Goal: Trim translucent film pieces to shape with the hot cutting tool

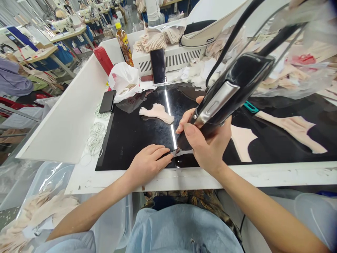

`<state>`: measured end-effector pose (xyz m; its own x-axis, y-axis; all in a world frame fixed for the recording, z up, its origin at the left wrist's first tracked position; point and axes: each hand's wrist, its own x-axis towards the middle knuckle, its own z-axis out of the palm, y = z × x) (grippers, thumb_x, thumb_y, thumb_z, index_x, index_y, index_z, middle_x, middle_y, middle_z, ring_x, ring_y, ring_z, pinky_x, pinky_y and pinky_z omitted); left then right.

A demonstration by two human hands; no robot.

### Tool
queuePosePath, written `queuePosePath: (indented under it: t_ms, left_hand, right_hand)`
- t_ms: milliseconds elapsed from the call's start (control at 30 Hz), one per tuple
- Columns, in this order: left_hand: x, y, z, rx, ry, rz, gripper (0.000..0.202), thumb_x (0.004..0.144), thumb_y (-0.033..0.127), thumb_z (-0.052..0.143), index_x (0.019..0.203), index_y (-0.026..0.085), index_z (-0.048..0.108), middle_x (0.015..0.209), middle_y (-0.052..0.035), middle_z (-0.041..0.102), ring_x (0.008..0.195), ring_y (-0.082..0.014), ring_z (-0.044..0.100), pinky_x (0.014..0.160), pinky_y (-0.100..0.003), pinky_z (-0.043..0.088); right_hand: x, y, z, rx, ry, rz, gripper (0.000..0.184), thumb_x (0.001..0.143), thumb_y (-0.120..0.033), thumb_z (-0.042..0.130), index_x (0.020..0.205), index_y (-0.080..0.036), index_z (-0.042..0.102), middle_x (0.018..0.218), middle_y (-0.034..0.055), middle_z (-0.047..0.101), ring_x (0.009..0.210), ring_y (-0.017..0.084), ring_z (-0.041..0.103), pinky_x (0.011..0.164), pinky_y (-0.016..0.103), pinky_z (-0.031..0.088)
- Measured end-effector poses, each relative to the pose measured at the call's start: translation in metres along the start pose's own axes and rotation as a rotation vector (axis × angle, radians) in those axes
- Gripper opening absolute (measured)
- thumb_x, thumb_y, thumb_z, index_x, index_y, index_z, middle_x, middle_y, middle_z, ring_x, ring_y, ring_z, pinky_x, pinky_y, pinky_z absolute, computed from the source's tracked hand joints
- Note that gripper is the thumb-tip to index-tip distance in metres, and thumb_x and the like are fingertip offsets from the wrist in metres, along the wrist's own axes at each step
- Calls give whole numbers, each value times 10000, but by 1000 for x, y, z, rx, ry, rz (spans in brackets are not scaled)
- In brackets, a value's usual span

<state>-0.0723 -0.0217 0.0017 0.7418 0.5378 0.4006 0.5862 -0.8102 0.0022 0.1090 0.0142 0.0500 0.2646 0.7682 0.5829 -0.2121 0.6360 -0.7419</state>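
In my right hand point(210, 140) is a black corded hand tool point(231, 84) with a silver lever, its body slanting up to the right. My fingers wrap around its lower end, and its tip points down near the front edge of the black glossy work surface point(126, 140). My left hand point(150, 163) lies flat there, fingers stretched toward the tip. By its fingertips is a small thin greyish strip point(181, 153), partly hidden by the tool and too unclear to name. A beige fabric piece point(158, 113) lies beyond my hands, another cut fabric piece point(243, 140) right of my right hand.
At right lies a longer beige fabric piece point(295, 128) near a teal-handled item point(251, 107). A phone point(107, 102), white rings point(96, 137), a plastic bag point(125, 79) and an upright phone point(158, 66) line the left and back. A cable point(226, 52) hangs above. A white side panel point(65, 112) stands left.
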Motion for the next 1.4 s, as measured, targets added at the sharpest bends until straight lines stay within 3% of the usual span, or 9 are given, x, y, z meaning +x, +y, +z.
queuePosePath:
  t_ms: [400, 1000, 1400]
  left_hand:
    - [-2, 1, -1, 52, -29, 36, 270, 994, 150, 560, 1244, 182, 658, 1207, -63, 739, 1143, -226, 688, 1022, -435, 566]
    - [-2, 1, 1, 43, -34, 35, 251, 1007, 165, 537, 1219, 188, 669, 1193, -72, 742, 1155, -220, 684, 1037, -423, 553]
    - [1, 1, -2, -90, 52, -50, 147, 981, 179, 574, 1058, 170, 699, 1102, -68, 763, 1070, -195, 712, 1021, -399, 574]
  right_hand:
    - [0, 3, 7, 71, -58, 35, 342, 823, -301, 755, 1029, -293, 482, 754, -55, 607, 589, 132, 589, 550, 300, 554]
    - [-1, 6, 9, 41, -5, 30, 297, 826, -310, 747, 990, -301, 499, 778, -46, 628, 601, 142, 599, 561, 314, 550]
    - [-1, -2, 7, 103, -46, -3, 295, 826, -306, 758, 958, -305, 494, 732, -40, 614, 580, 151, 579, 527, 313, 537]
